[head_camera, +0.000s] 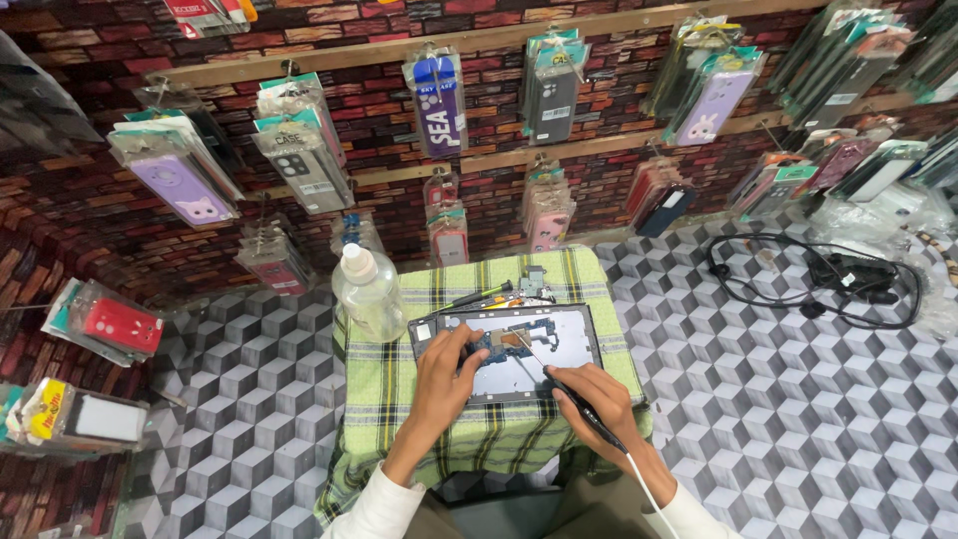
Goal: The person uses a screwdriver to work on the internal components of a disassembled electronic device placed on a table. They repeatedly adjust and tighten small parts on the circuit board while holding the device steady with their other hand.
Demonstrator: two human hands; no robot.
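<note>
An opened phone [559, 334] lies flat on a green checked cloth [394, 389], its blue circuit board [497, 344] showing near the middle. My left hand [446, 377] rests on the phone's left part, fingers pressing beside the board. In my right hand [592, 394] is a thin black pen-like tool [574, 404] with a white cord, its tip pointing at the board.
A clear plastic bottle [367, 289] stands at the cloth's far left corner. A screwdriver [474, 296] and small parts [532, 282] lie behind the phone. Black cables and a charger [833, 274] lie at right on the cube-patterned surface. Packaged phone cases [439, 100] hang on the brick-pattern wall.
</note>
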